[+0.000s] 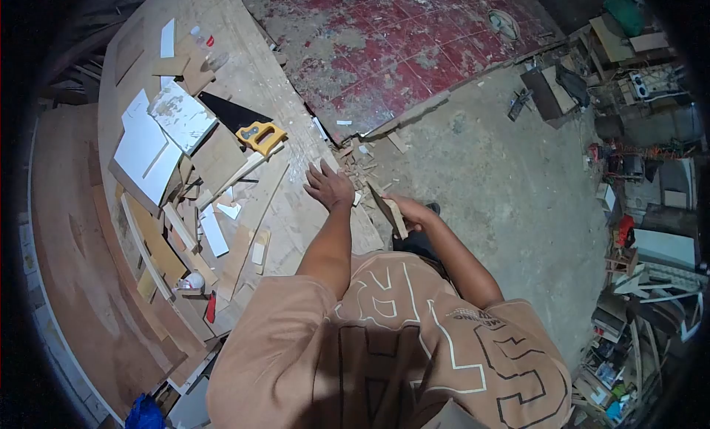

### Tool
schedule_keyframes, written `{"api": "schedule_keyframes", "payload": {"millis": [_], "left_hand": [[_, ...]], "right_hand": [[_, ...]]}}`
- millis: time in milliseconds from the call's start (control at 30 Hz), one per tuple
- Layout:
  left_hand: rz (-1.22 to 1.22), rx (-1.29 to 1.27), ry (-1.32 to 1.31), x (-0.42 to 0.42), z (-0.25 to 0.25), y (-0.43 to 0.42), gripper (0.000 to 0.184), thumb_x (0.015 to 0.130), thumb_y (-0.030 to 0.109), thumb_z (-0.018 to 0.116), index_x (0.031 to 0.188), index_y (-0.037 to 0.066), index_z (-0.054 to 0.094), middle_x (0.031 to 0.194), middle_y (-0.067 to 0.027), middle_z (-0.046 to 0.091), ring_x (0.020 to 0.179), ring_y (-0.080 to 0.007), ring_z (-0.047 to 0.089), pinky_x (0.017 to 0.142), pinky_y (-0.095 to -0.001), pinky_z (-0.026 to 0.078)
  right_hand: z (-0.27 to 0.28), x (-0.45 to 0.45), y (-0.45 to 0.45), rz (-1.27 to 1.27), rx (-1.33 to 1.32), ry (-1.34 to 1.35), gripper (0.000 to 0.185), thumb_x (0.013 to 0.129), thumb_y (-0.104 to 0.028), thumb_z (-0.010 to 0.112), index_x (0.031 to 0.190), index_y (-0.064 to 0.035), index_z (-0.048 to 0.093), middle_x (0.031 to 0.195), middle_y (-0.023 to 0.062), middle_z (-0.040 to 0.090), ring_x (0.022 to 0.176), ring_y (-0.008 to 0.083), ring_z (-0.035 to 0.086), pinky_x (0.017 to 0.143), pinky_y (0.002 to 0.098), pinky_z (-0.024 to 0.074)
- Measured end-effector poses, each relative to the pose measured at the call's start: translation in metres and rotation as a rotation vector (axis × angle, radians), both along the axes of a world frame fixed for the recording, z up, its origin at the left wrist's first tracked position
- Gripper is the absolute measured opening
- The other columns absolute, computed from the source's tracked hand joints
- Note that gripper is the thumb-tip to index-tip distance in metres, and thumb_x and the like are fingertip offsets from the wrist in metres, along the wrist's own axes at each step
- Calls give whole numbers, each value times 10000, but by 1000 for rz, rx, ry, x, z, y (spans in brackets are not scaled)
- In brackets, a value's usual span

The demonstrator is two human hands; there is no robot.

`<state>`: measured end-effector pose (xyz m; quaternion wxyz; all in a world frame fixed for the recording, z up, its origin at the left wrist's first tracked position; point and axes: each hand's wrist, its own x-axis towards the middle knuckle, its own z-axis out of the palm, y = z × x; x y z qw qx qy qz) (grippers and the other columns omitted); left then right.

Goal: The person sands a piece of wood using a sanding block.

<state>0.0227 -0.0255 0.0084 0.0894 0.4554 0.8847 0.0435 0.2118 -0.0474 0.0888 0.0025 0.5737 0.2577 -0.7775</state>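
My left hand (330,187) lies palm down near the edge of the wooden worktable (285,225), its fingers spread and nothing in them. Just past the table's edge, my right hand (411,211) grips a small wooden board (390,213), tilted up on its edge. The board's far end points toward wood scraps (361,166) on the floor. On the table ahead of my left hand rests a hand saw (260,137) with a yellow handle and a dark blade. The fingertips of my right hand are partly hidden by the board.
White panels (148,151), a paint-stained white block (183,117) and several wood strips (181,225) crowd the table's left side. A large brown plywood sheet (70,244) lies farther left. Red tiled floor (414,29) stands ahead, concrete floor (510,185) to the right, and piled clutter (651,281) beyond.
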Motion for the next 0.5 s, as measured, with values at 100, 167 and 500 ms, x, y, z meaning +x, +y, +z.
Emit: {"api": "schedule_keyframes", "payload": {"millis": [100, 167, 500], "left_hand": [[-3, 8, -26, -1, -7, 1, 668, 871, 354, 551, 1438, 95, 308, 1527, -164, 195, 1425, -337, 127, 1114, -576, 105], [5, -10, -35, -1, -7, 1, 680, 866, 334, 557, 1441, 89, 289, 1532, -167, 172, 1430, -337, 108, 1120, -572, 93], [310, -8, -102, 7, -5, -1, 736, 851, 265, 559, 1460, 48, 205, 1547, -192, 96, 1442, -342, 65, 1135, -560, 86]], "right_hand": [[12, -14, 2, -18, 13, 10, 665, 791, -685, 544, 1096, -95, 574, 913, 114, 570, 669, 242, 601, 544, 418, 565], [-12, -19, 8, 44, -1, -2, 651, 805, -683, 527, 1069, -91, 595, 870, 100, 584, 650, 233, 601, 524, 380, 552], [17, -48, 33, 84, 54, -53, 623, 858, -647, 460, 1085, -91, 622, 925, 135, 634, 773, 282, 623, 613, 457, 535]]}}
